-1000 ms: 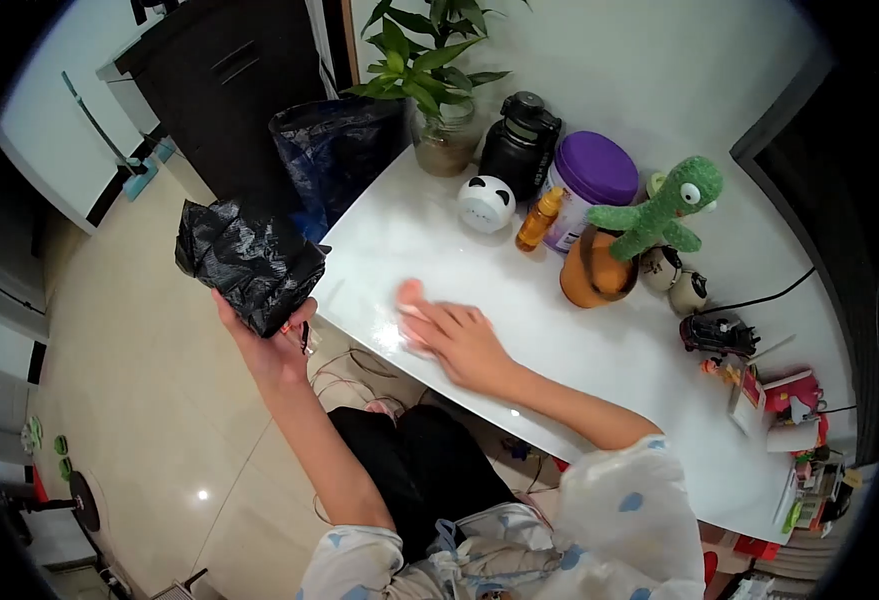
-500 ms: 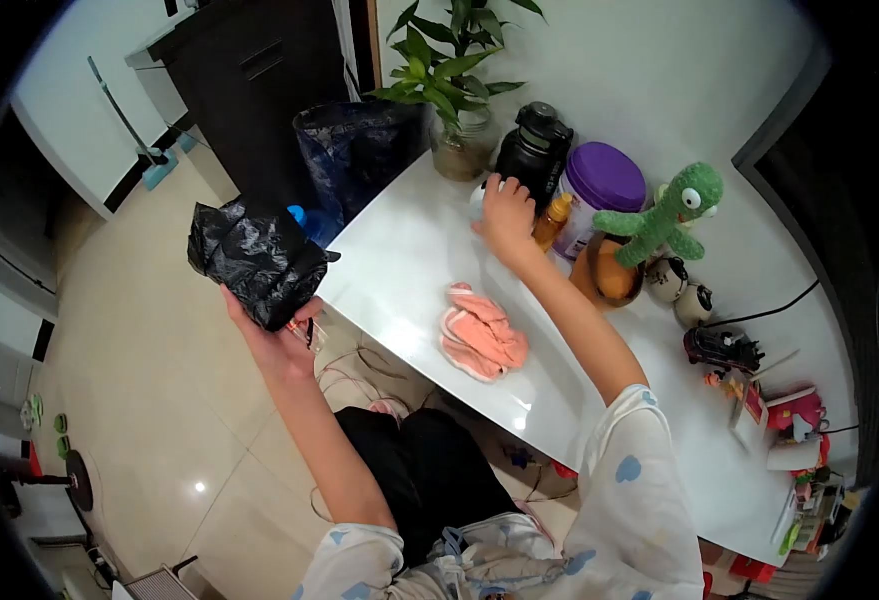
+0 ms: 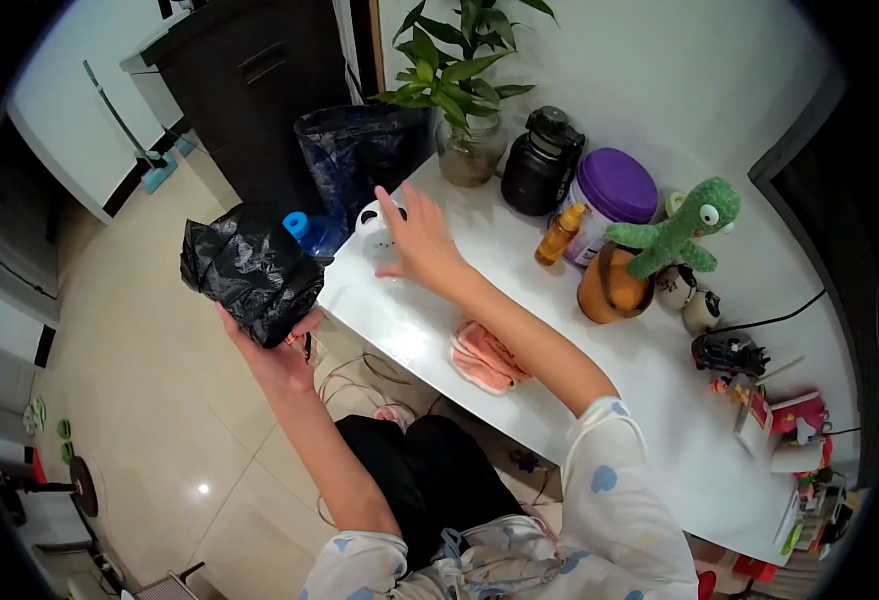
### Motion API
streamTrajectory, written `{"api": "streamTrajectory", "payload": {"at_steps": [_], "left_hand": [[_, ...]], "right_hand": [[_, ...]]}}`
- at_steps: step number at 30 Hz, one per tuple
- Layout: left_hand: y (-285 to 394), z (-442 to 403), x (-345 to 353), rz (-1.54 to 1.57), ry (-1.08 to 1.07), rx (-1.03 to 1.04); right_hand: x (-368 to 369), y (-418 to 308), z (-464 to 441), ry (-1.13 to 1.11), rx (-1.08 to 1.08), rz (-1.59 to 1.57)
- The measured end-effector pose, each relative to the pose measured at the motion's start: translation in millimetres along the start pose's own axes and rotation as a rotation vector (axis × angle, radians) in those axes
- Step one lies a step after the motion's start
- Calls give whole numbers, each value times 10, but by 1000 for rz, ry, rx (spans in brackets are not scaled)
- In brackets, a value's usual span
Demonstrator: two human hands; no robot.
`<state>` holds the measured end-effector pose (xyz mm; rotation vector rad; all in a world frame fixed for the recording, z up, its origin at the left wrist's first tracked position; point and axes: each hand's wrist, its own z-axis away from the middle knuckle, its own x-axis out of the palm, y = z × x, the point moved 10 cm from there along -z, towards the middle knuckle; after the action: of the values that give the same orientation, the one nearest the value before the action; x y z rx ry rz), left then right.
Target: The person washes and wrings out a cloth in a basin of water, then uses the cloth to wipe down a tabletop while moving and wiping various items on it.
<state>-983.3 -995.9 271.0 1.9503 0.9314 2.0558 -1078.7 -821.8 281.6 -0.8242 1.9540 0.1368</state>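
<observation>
My left hand (image 3: 277,360) grips a crumpled black plastic bag (image 3: 251,275) from below, out beyond the table's left edge. A small clear and red item shows by that palm; I cannot make out what it is. Over the table's left corner, my right hand (image 3: 421,245) is open with its fingers spread. Beside it stands a small white container with black panda-like markings (image 3: 372,232), partly covered by the fingers. A pink cloth (image 3: 484,360) lies on the white table (image 3: 429,315), partly hidden under my right forearm.
Along the wall are a plant in a glass jar (image 3: 471,150), a black bottle (image 3: 542,165), an amber bottle (image 3: 559,235), a purple-lidded tub (image 3: 614,190) and a green plush cactus (image 3: 689,230). A lined bin (image 3: 344,140) and a blue-capped bottle (image 3: 314,235) sit left of the table.
My right hand has moved left from beside the black bottle to the table's corner, and its fingers have spread. The white panda container has moved left too. The black bag remains in my left hand.
</observation>
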Motion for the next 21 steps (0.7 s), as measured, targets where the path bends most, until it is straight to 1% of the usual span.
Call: {"api": "streamTrajectory", "payload": {"at_steps": [2,4,5,6,7,8,9,10,12,14,16,18,19,21], "left_hand": [[-8,-17,-11,33,-23,-11],[46,-34,-108,-33,82,28],[53,-40,-107,-30,83,28],[64,-43,-150,-33,128,30],[64,-55,-192,-34,173,33],[52,-73,-208,-34,174,28],[8,-94,-177,10,116,-11],[-31,-118,-128,54,56,-46],[-61,-159,-111,78,53,-54],[-94,-157,-97,122,48,-71],[-105,-151,-87,71,66,-58],[-114,-144,-43,17,84,-45],[-112,-124,-9,15,105,-34],[-146,-96,-52,13,129,-41]], "right_hand": [[-419,-98,276,5,10,24],[-517,-109,846,-213,37,107],[-540,-66,1141,-297,29,46],[-521,-24,1368,-379,22,-16],[-527,30,1456,-379,21,-15],[-523,118,1543,-368,68,-78],[-495,183,1624,-357,120,-143],[-418,186,1659,-359,127,-143],[-414,138,1562,-135,94,-47],[-134,899,1150,20,615,-659],[-231,1093,668,205,336,85],[26,1333,341,169,392,124],[103,1349,325,171,398,124],[85,1227,376,277,260,180]]}}
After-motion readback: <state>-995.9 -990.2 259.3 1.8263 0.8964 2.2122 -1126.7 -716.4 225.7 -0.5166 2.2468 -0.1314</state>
